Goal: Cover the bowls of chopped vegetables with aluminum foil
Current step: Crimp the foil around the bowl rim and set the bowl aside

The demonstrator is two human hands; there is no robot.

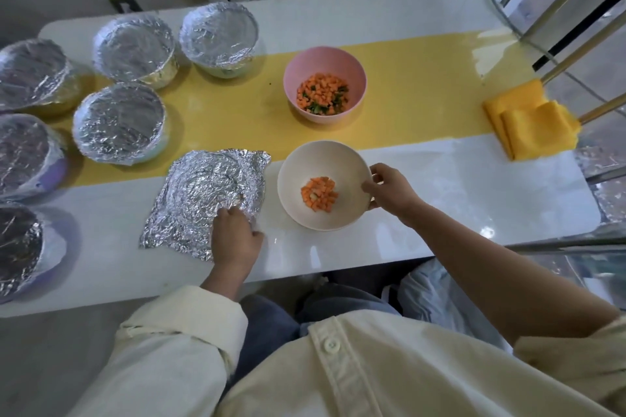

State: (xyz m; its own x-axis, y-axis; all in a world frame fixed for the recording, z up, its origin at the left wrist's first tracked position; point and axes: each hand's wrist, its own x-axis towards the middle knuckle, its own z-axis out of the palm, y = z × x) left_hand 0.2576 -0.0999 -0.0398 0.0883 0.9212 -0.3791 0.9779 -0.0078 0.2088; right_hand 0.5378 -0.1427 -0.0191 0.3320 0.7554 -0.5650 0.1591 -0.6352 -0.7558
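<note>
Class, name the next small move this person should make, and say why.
Probably lift the foil sheet with the left hand and lay it over the white bowl, which the right hand holds by the rim; the bowl is uncovered and the foil lies beside it.

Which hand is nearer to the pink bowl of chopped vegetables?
Right. The right hand grips the rim of the white bowl, just on the near side of the pink bowl; the left hand holds the foil sheet, farther off to the near-left.
</note>
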